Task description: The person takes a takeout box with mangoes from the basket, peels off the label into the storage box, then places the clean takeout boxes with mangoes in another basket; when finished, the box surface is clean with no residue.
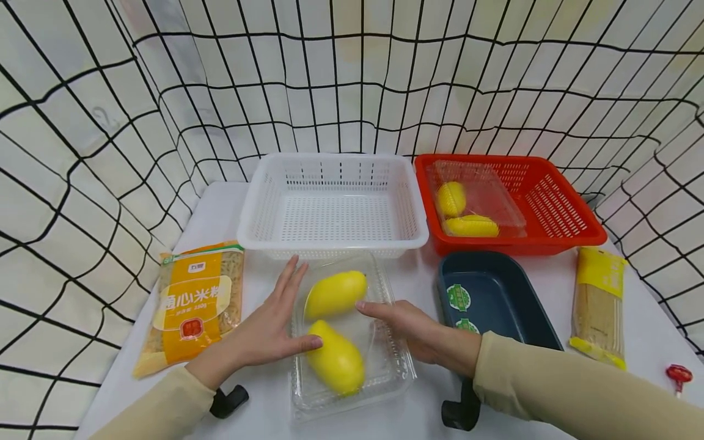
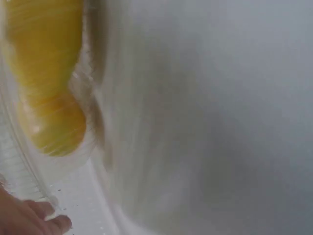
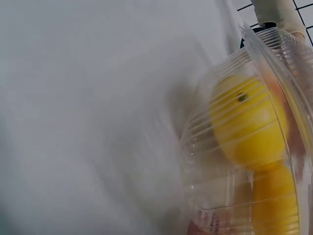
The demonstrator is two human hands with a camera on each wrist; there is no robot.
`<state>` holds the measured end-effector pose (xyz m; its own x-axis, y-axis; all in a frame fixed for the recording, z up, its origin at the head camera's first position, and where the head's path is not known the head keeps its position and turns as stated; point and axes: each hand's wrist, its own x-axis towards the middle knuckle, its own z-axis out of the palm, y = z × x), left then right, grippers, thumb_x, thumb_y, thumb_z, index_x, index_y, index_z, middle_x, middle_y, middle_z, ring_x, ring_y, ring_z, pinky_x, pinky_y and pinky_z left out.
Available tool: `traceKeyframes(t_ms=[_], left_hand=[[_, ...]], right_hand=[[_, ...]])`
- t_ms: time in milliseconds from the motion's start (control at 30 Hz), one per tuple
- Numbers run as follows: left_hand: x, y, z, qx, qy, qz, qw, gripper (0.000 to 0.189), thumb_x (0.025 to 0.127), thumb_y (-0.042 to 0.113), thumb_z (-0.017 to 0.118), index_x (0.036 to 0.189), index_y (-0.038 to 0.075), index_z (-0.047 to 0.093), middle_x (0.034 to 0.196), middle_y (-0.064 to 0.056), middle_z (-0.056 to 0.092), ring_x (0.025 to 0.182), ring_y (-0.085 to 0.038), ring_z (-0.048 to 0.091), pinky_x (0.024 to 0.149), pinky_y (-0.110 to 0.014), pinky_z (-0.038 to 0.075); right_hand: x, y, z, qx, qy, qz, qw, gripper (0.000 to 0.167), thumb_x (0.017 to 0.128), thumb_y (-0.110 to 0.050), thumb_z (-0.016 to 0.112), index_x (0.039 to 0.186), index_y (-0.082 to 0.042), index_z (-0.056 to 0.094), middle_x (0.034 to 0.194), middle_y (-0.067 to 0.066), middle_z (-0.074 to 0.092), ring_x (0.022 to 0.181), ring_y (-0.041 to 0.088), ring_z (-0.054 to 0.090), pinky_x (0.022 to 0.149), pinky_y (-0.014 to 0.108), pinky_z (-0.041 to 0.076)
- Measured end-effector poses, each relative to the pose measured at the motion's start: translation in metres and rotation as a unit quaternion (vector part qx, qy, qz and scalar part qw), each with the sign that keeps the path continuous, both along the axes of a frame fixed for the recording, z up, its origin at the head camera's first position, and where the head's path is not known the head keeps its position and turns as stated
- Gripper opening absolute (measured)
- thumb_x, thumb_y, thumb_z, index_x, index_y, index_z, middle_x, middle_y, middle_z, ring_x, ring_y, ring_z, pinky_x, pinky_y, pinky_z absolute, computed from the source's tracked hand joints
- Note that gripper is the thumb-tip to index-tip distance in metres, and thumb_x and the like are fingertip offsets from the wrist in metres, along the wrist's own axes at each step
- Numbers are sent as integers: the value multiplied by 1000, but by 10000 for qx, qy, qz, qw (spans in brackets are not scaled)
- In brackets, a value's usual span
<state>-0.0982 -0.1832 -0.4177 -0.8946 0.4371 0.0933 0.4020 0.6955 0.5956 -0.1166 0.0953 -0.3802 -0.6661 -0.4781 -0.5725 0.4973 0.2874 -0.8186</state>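
Observation:
A clear plastic clamshell box with two yellow mangoes inside is between the hands, in front of the white basket. My right hand grips the box's right side, thumb on top and the other fingers mostly hidden beneath. Along its left side my left hand is spread with fingers straight, its thumb over the lower mango. In the right wrist view the ribbed wall of the box appears raised off the white tabletop. Part of the left hand shows at the left wrist view's lower corner.
Behind stands a white basket, beside a red basket holding another clear box of yellow fruit. A dark blue tray, a noodle packet and a red lollipop lie right; a pasta bag lies left. Black netting encloses the table.

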Motion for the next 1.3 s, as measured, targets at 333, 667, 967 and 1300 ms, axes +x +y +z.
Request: traceKeyframes(t_ms=[333,667,967,1300], left_hand=[[-41,-8,31,52,692,633,9956,82,96,43,68,161,11,29,152,-15,45,132,-35,50,107,-57,48],[-124,-43,55,-1884,212,1082,9759,118,89,65,64,160,-9,7,165,-35,9,152,-54,11,120,-70,20],[-142,-61,60,-2360,-719,1033,9636,142,80,79,64,155,-16,-10,164,-38,-11,154,-55,0,120,-73,13],[-130,-96,60,-2556,-717,1227,9563,143,80,82,61,154,-17,-11,163,-40,-9,151,-59,5,117,-77,13]], right_hand=[[12,13,-2,618,-84,-876,9942,61,95,-49,64,133,-3,58,136,16,55,120,34,53,100,51,52],[17,22,-5,541,-267,-1207,9909,71,96,-48,63,145,0,46,145,21,48,125,38,48,110,63,44],[17,16,-4,423,-282,-1199,9915,67,96,-46,63,140,2,49,142,20,48,124,38,49,107,60,47],[6,9,14,-190,-144,-341,9991,66,99,-47,56,145,0,45,138,18,56,115,27,60,98,46,55]])
